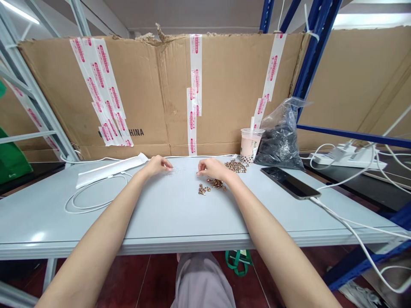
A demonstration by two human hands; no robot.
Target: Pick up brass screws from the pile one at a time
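Note:
My left hand (156, 166) rests at the back middle of the table, its fingers curled together at the edge of a scatter of tiny clear pieces (180, 170). Whether a piece is between those fingertips is too small to make out. Facing it from the right, my right hand (212, 168) is closed, thumb and fingertips pinched just above the tabletop. What it holds, if anything, cannot be seen. Below my right hand lie copper-coloured screw-like metal pieces (202, 189) in a small group, with more (215, 183) partly behind the wrist. A pile of small brass-coloured parts (236, 166) lies beyond it.
A lidded bubble tea cup (250, 145) and a clear bag of dark material (279, 139) stand at the back right. Nearby are a phone (290, 182) and a power strip (348, 156). On the left lie a white strip (112, 170) and coiled cable (73, 201). Cardboard (224, 94) walls the back.

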